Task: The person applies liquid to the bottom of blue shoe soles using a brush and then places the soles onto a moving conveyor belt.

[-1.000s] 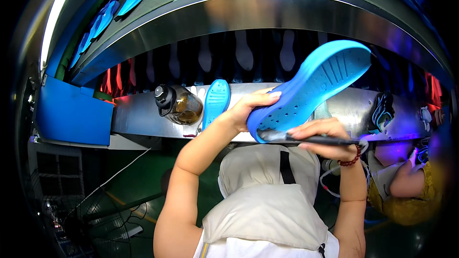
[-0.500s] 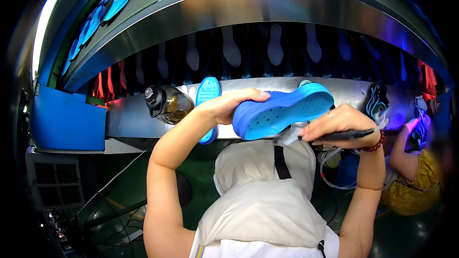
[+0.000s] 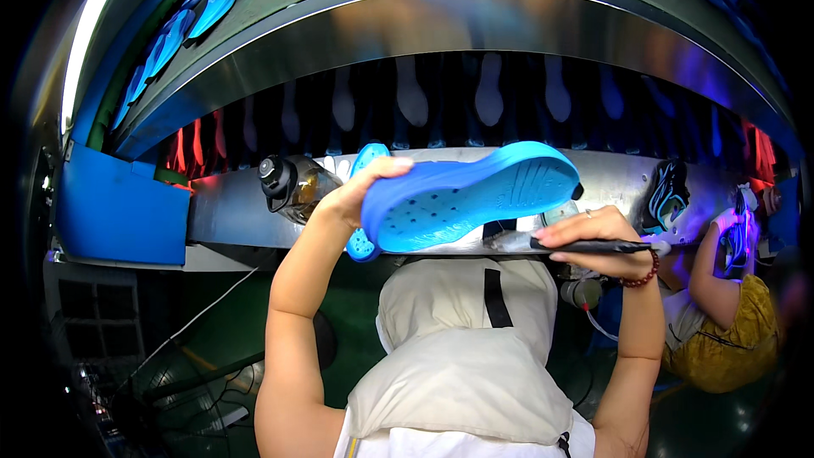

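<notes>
My left hand (image 3: pixel 354 193) grips one end of a blue shoe sole (image 3: pixel 475 199), thumb along its darker outer wall. Its light blue inside, with holes and ridges, faces up toward me above the bench edge. In my right hand (image 3: pixel 604 236) is a brush (image 3: pixel 585 247) with a black handle and pale bristles, held level. The bristles point left, just below the sole's lower edge, seemingly apart from it. Another light blue sole (image 3: pixel 371 153) lies on the bench, partly hidden behind my left hand and the held sole.
A dark-lidded bottle (image 3: pixel 291 187) stands on the metal bench (image 3: pixel 225 203) at the left. Behind the held sole's right end is a small clear container (image 3: pixel 557 212). A black shoe upper (image 3: pixel 666 195) lies farther right. Beyond it, another person (image 3: pixel 721 288) handles a purple-lit piece.
The blue sole has moved left with my left hand and lies lower at its held end. My right hand with the brush has shifted slightly left and down, and a gap shows beside the sole.
</notes>
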A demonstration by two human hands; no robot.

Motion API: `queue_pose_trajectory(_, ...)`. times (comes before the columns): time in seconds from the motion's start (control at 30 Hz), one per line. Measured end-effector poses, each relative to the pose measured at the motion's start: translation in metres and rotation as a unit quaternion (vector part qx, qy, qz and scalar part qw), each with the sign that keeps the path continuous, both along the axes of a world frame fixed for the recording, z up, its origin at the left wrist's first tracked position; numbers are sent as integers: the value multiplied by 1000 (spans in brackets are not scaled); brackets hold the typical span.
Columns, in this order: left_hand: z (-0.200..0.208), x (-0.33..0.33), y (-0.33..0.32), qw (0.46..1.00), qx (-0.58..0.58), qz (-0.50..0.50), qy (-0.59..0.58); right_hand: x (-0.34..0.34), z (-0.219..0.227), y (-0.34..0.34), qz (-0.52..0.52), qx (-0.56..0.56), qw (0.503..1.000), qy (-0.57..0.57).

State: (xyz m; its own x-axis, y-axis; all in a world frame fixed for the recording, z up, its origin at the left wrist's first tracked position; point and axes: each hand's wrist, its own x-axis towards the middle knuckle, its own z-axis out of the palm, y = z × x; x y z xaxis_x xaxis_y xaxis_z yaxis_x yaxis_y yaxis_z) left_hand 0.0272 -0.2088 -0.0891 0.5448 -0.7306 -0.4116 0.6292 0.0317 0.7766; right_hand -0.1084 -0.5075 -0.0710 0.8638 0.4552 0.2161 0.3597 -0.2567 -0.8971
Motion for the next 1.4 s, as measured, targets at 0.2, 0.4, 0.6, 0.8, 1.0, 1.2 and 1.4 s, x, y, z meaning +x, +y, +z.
queue_pose_trajectory(0.2, -58, -7, -45, 917, -349, 83, 176, 1, 2, 27, -126, 149, 979, 51)
queue_pose_trajectory(0.4, -64, -36, -88, 949, -258, 89, 161, 25, -50, 43, -215, 139, 964, 68)
queue_pose_trajectory(0.6, -70, -27, -73, 954, -258, 114, 98, -1, -21, 62, -28, -6, 994, -104)
queue_pose_trajectory(0.8, -49, -38, -90, 925, -327, 135, 141, 19, -21, 54, -188, 82, 976, -75)
queue_pose_trajectory(1.0, -32, -30, -79, 925, -339, 150, 87, 7, -9, 49, -27, 119, 991, -50)
queue_pose_trajectory(1.2, -17, -21, -75, 937, -321, 138, 3, -3, -5, 42, 23, 69, 995, -67)
queue_pose_trajectory(1.4, 1, -16, -79, 942, -284, 175, -35, -6, -21, 29, -71, 130, 989, -29)
